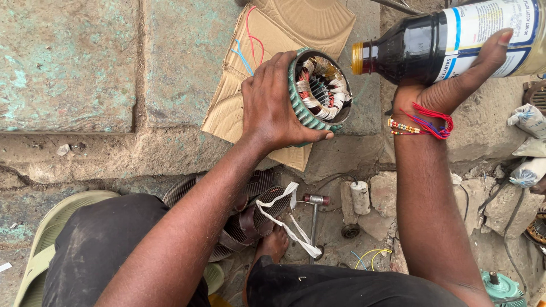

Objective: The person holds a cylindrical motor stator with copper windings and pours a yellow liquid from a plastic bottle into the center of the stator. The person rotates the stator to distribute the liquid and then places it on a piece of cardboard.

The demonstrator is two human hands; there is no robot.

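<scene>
Rough stone paving (74,62) with flakes of green paint is filling the upper left of the frame, cracked and dusty toward the middle. A torn piece of cardboard (301,23) is lying flat on it at upper centre, with a red wire (254,35) and a blue wire (240,55) resting on top. Lower centre, a hammer (314,219) and a small white cylinder (360,197) are sitting on the ground, yellow wire (372,254) curling just beside them

I see a glossy dark bottle (421,48) with a smooth paper label; the green metal motor ring (318,91) looks ribbed, with shiny copper wire; the cardboard (273,34) is matt; the stone floor (68,62) is rough.
</scene>
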